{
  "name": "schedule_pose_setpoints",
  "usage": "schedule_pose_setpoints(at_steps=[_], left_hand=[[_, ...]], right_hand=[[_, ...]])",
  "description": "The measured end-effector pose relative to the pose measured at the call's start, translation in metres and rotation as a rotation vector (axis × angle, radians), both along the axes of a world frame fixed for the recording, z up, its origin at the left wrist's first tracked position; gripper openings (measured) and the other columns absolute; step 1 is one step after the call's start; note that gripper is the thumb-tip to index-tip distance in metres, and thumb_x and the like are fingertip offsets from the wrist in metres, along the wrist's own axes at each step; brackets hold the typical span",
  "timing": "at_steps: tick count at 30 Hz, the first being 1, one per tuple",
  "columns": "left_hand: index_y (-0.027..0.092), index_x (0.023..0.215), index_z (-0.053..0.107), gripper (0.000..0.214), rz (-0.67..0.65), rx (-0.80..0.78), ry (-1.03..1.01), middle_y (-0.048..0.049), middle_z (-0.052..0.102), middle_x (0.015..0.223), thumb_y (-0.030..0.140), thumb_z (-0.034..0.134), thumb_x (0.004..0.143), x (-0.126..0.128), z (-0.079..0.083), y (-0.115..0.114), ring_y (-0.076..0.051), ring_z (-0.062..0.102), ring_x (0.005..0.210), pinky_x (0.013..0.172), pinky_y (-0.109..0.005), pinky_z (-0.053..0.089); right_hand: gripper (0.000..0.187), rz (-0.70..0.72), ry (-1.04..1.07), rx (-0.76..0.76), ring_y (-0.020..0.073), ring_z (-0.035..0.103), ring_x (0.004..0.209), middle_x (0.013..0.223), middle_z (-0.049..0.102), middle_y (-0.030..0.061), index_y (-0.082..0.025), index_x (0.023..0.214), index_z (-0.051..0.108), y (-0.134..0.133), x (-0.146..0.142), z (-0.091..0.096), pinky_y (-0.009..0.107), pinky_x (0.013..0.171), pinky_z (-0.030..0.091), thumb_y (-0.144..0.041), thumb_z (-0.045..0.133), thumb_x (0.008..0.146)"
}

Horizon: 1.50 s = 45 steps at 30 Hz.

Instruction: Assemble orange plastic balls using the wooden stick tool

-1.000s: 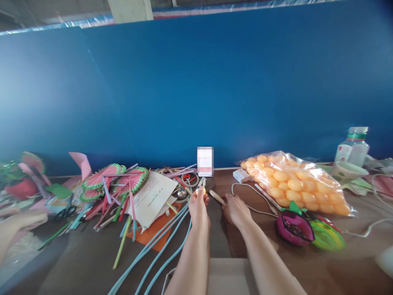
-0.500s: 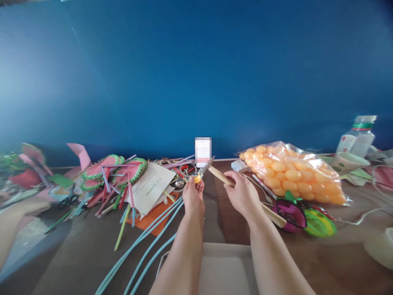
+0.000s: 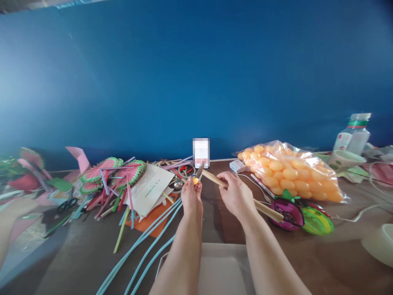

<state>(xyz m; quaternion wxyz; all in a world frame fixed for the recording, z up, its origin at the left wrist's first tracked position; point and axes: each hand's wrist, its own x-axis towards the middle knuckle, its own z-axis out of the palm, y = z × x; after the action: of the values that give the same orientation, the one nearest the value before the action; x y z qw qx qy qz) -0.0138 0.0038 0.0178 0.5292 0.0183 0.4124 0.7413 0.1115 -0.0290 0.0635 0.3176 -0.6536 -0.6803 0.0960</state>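
My left hand [image 3: 192,197] is closed in a pinch around a small round yellow-and-silver piece [image 3: 195,180], its fingers pointing away from me. My right hand [image 3: 236,194] grips a long pale wooden stick [image 3: 268,211] that passes under the palm. The stick's far end slants up and left, close to the yellow piece. A narrow dark blade-like part [image 3: 199,169] shows between the stick's tip and my left fingers; whether it joins the stick I cannot tell. Silver round pieces [image 3: 178,184] lie left of my left hand.
Pink-and-green paper fans [image 3: 130,172], a printed paper [image 3: 153,186] and blue tubes [image 3: 147,233] lie left. A grey tray [image 3: 225,262] sits below my forearms. On the right are a bag of orange balls [image 3: 290,174], a purple basket [image 3: 287,213] and a bottle [image 3: 353,137]. Another person's arm [image 3: 12,217] shows far left.
My right hand has moved slightly left with the stick, and its tip is now lower and nearer the yellow piece. My left hand keeps its pinch. The view has shifted a little.
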Motion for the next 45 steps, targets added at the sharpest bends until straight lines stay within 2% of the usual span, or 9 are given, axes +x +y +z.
schedule_pose_setpoints(at_steps=[4, 9, 12, 24, 29, 45], left_hand=[[0.012, 0.089, 0.059, 0.011, 0.015, 0.014, 0.029, -0.0043, 0.063, 0.079, 0.023, 0.059, 0.091, 0.0, -0.001, 0.0, -0.007, 0.062, 0.066, 0.074, -0.022, 0.052], [0.013, 0.088, 0.058, 0.009, 0.016, -0.003, 0.043, -0.0033, 0.062, 0.077, 0.021, 0.058, 0.091, 0.0, -0.003, -0.001, -0.007, 0.061, 0.066, 0.077, -0.024, 0.051], [0.013, 0.089, 0.059, 0.009, 0.015, -0.002, 0.046, -0.0032, 0.062, 0.079, 0.021, 0.058, 0.091, -0.001, -0.005, 0.0, -0.007, 0.061, 0.065, 0.077, -0.023, 0.051], [0.013, 0.089, 0.058, 0.008, 0.045, -0.003, 0.054, -0.0035, 0.062, 0.079, 0.021, 0.058, 0.092, 0.0, -0.005, 0.001, -0.006, 0.06, 0.064, 0.072, -0.019, 0.051], [0.013, 0.083, 0.056, 0.011, 0.05, -0.016, 0.044, -0.0022, 0.06, 0.074, 0.02, 0.057, 0.092, 0.0, -0.005, 0.001, -0.006, 0.059, 0.062, 0.069, -0.019, 0.051], [0.014, 0.082, 0.057, 0.009, 0.083, -0.028, 0.061, -0.0018, 0.06, 0.073, 0.019, 0.059, 0.09, 0.0, -0.01, 0.002, -0.007, 0.059, 0.063, 0.071, -0.02, 0.051]], right_hand=[[0.029, -0.043, 0.012, 0.059, 0.0171, 0.061, 0.087, 0.105, 0.066, 0.0005, -0.027, 0.103, 0.062, 0.0, -0.003, -0.001, 0.028, 0.068, 0.034, -0.01, 0.057, 0.08], [0.029, 0.023, -0.018, 0.045, 0.0157, 0.06, 0.084, 0.101, 0.066, -0.0003, -0.027, 0.099, 0.062, 0.0, -0.008, -0.006, 0.028, 0.067, 0.033, -0.008, 0.058, 0.078], [0.029, 0.005, -0.023, 0.07, 0.0158, 0.06, 0.085, 0.1, 0.066, -0.0008, -0.027, 0.099, 0.062, 0.0, -0.01, -0.006, 0.028, 0.069, 0.032, -0.007, 0.057, 0.078], [0.028, -0.029, -0.005, 0.116, 0.0169, 0.06, 0.086, 0.1, 0.066, 0.0002, -0.026, 0.101, 0.061, 0.002, -0.014, -0.011, 0.028, 0.071, 0.032, -0.008, 0.055, 0.08], [0.028, -0.009, -0.032, 0.053, 0.0164, 0.06, 0.081, 0.096, 0.066, 0.0001, -0.026, 0.098, 0.062, 0.002, -0.014, -0.012, 0.028, 0.069, 0.031, -0.008, 0.056, 0.078], [0.028, -0.019, 0.019, 0.08, 0.0169, 0.06, 0.087, 0.101, 0.066, 0.0015, -0.025, 0.103, 0.062, 0.004, -0.014, -0.018, 0.028, 0.07, 0.034, -0.01, 0.055, 0.08]])
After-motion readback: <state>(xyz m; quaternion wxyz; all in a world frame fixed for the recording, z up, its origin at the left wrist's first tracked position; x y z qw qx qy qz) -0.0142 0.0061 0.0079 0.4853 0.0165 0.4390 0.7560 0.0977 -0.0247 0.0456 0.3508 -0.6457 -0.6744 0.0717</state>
